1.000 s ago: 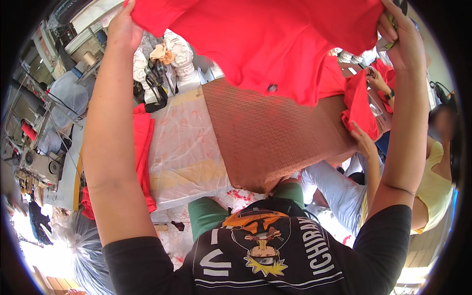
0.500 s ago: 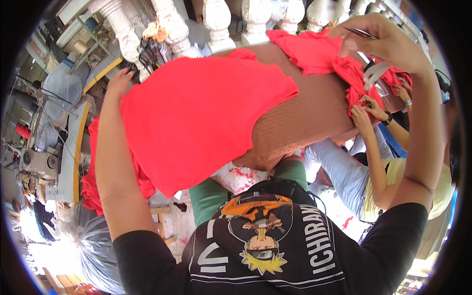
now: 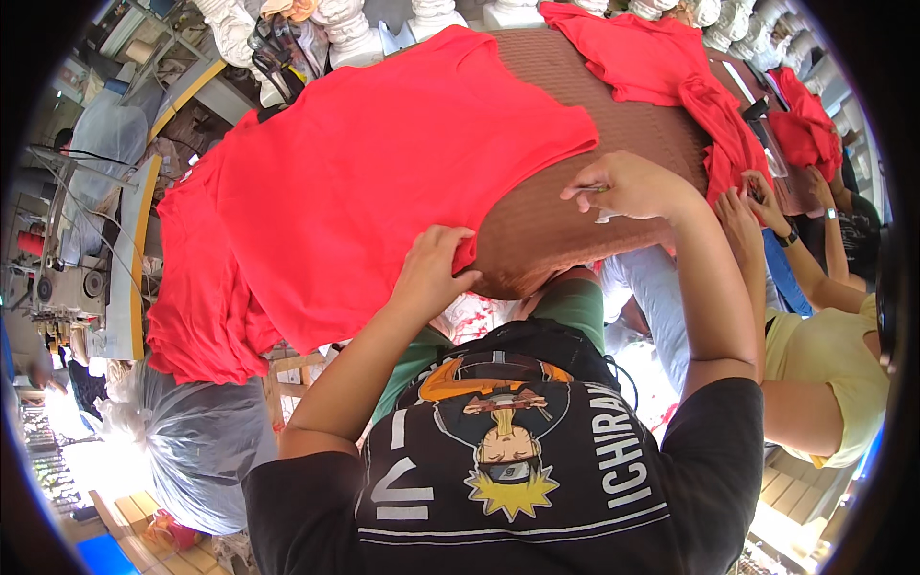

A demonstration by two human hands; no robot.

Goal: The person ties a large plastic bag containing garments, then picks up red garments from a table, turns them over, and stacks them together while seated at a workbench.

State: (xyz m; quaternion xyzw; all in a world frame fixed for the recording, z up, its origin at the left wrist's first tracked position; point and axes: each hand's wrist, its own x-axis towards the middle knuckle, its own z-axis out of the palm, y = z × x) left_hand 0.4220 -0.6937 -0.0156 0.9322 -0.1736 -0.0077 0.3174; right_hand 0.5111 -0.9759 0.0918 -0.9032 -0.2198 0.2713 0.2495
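While a heap of red cloth point(image 3: 196, 316) waits at the left, the large red fabric garment point(image 3: 383, 182) lies spread over the brown textured table point(image 3: 575, 211); the left hand point(image 3: 436, 268) pinches its near edge, and the right hand point(image 3: 628, 187) hovers with fingers loosely curled, apparently around a small tool, so smoothing seems unfinished.

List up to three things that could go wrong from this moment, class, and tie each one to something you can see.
1. Much of the red garment hangs past the brown table's left edge, so it may slide off; only the left hand pinches its hem.
2. The right hand holds a small tool, too blurred to identify, which could snag the cloth.
3. A co-worker's hand works close by at the red pile; the hands could bump.
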